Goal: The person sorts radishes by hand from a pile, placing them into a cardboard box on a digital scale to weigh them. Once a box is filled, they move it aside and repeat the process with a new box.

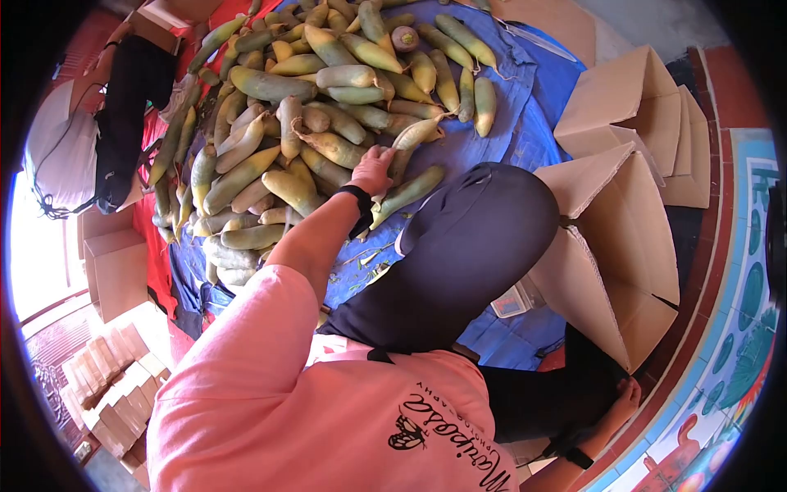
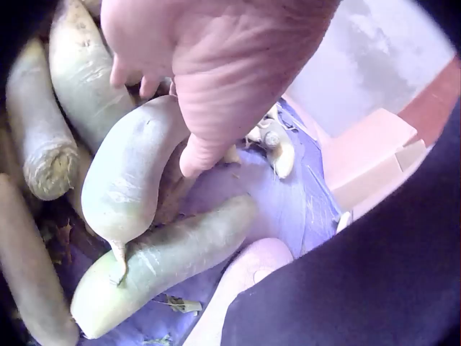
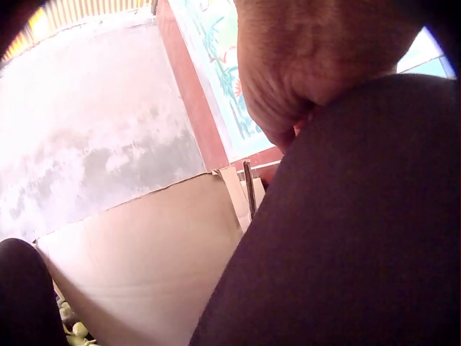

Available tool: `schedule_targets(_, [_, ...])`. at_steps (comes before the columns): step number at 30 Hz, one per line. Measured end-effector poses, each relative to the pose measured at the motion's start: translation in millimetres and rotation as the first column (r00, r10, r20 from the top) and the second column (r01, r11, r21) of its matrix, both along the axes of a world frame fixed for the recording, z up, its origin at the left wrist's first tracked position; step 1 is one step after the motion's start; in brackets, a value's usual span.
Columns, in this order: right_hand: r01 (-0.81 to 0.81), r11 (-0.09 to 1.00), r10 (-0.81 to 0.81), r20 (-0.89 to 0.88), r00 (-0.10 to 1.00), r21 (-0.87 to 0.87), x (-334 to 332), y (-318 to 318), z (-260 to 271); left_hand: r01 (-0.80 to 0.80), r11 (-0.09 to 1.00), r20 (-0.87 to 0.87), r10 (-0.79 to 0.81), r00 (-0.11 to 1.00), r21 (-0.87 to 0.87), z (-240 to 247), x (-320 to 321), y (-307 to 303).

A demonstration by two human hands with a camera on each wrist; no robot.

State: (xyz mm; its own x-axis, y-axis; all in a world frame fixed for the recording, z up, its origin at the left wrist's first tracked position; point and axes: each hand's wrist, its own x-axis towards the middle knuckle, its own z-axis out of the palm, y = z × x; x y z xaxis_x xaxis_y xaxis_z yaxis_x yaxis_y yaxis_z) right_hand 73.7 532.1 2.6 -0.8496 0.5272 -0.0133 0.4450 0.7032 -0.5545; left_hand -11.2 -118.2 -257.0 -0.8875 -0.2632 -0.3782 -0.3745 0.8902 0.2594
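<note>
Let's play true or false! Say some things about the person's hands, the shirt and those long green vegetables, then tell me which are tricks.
1. The left hand touches a vegetable. True.
2. The right hand is on the vegetables too. False: it is down near a cardboard box.
3. The shirt is pink. True.
4. There are just three vegetables. False: there is a big heap of them.
5. Some of the heap lies on a blue sheet. True.

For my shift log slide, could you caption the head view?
Left hand gripping a radish at the edge of a heap on blue sheeting, an open cardboard box beside the bent knee.
</note>
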Motion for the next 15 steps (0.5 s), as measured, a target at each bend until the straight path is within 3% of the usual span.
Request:
schedule_targets(1, [0.018, 1.000, -0.018, 0.008, 1.000, -0.017, -1, 0, 0, -0.120, 0.986, 0.060, 0.114, 0.992, 0.116, -4, -3, -1])
schedule_targets(2, [0.021, 1.000, -0.020, 0.009, 1.000, -0.016, -1, 0, 0, -0.103, 0.994, 0.062, 0.102, 0.993, 0.024, -7, -5, -2])
schedule_targets(5, [0.007, 1.000, -0.008, 0.022, 1.000, 0.029, -2, -7, 1, -0.058, 0.998, 0.082, 0.059, 0.995, -0.008, 0, -11, -2])
schedule_targets(9, [-0.003, 1.000, 0.002, 0.036, 0.999, 0.021, -4, -4, 0, -0.097, 0.992, 0.169, 0.082, 0.982, 0.081, -28, -7, 0])
schedule_targets(11, [-0.019, 1.000, 0.018, 0.041, 0.999, 0.019, -4, -5, 0, -0.030, 0.995, 0.077, 0.022, 0.997, 0.097, -20, 9, -1])
schedule_targets(15, [0.003, 0.999, -0.003, -0.005, 1.000, -0.045, -4, -6, -4, -0.083, 0.976, -0.055, 0.096, 0.994, 0.199, 10, 43, -36])
